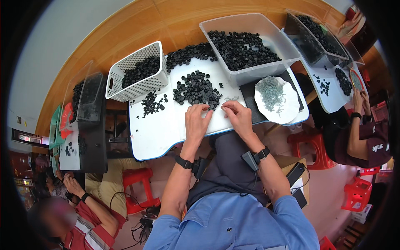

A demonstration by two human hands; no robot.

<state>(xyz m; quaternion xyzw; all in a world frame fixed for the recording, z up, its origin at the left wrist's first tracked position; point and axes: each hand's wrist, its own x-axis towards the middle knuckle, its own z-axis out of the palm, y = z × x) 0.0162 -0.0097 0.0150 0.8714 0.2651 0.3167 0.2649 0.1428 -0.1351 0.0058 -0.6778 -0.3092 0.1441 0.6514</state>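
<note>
My left hand (197,121) is at the near edge of a pile of small round black parts (196,88) on the white table. Its thumb and forefinger are drawn together beside the black pieces, and whatever they grip is too small to make out. Just to the right, my right hand (239,118) has its fingers pinched together, pointing at the left hand; what is in them cannot be seen clearly. Beyond the right hand lie a few thin clear pieces (231,98). A white scalloped plate (292,109) to the right bears a heap of thin clear-greenish pieces (271,93).
A white perforated basket (116,92) and a large translucent bin (260,71) hold black parts at the back of the table (162,133). Smaller black pieces (152,104) lie at the left. People work at tables on both sides; red stools (137,187) stand on the floor.
</note>
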